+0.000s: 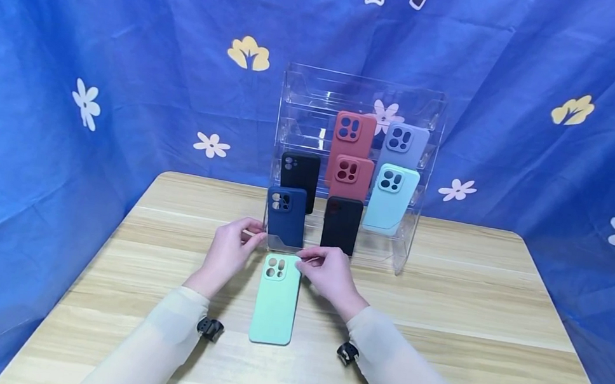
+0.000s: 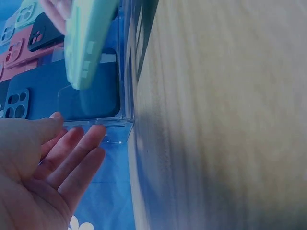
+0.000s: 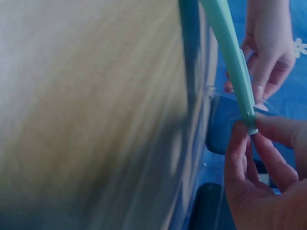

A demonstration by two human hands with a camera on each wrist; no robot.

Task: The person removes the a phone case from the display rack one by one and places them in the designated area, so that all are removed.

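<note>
mint case (image 1: pixel 275 300): in the head view it looks flat on the desk (image 1: pixel 468 340), camera cutouts toward the rack, between the two hands. Wrist views disagree: the rack end is lifted off the desk, case tilted, seen edge-on in the right wrist view (image 3: pixel 232 62).
right hand (image 1: pixel 328 275): pinches the case's top right corner, thumb and fingertips (image 3: pixel 268 127) curled on the edge (only the right wrist view shows the pinch clearly).
left hand (image 1: pixel 228 253): fingers relaxed and straight, holding nothing, fingertips (image 2: pixel 91 136) at the lower front corner of the clear rack; actual contact hard to tell. Head view shows it just left of the case's top, not on it.
clear rack (image 1: pixel 420 167): acrylic tiered stand at the back of the desk, directly behind the mint case.
navy case (image 1: pixel 284 216): front left slot, upright, right behind the left hand's fingertips (fills the left wrist view (image 2: pixel 62 96)).
black cases: one front middle (image 1: pixel 341 225), one behind the navy (image 1: pixel 299 178).
red cases: two, stacked tiers, centre (image 1: pixel 353 135) and (image 1: pixel 351 177).
light blue case (image 1: pixel 390 199): right side, leaning.
lavender case (image 1: pixel 405 145): tier above it.
backdrop (image 1: pixel 98 64): blue cloth with flower print, behind and beside the desk.
</note>
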